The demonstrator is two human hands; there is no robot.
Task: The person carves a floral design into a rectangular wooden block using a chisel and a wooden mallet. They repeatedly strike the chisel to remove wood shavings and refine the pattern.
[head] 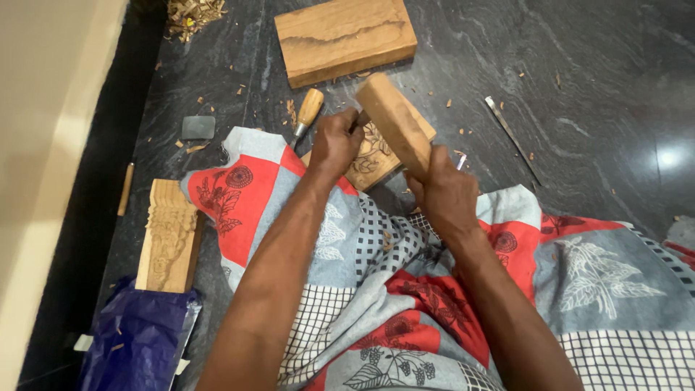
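Note:
My right hand (445, 192) grips a wooden mallet (392, 123), its block head raised and tilted over the work. My left hand (334, 141) is closed around a chisel whose handle barely shows above the fist. Under both hands lies a small wooden panel (371, 156) with a carved floral pattern, resting at the edge of a patterned red, grey and white cloth (405, 289) over my lap. The chisel's tip is hidden behind my hand.
A plain wooden block (344, 38) lies at the top on the dark stone floor (594, 80). A spare wooden-handled chisel (308, 112), a grey sharpening stone (198, 127), a carved wooden strip (169, 235), a thin metal tool (510, 134), a blue plastic bag (137, 340) and scattered chips surround me.

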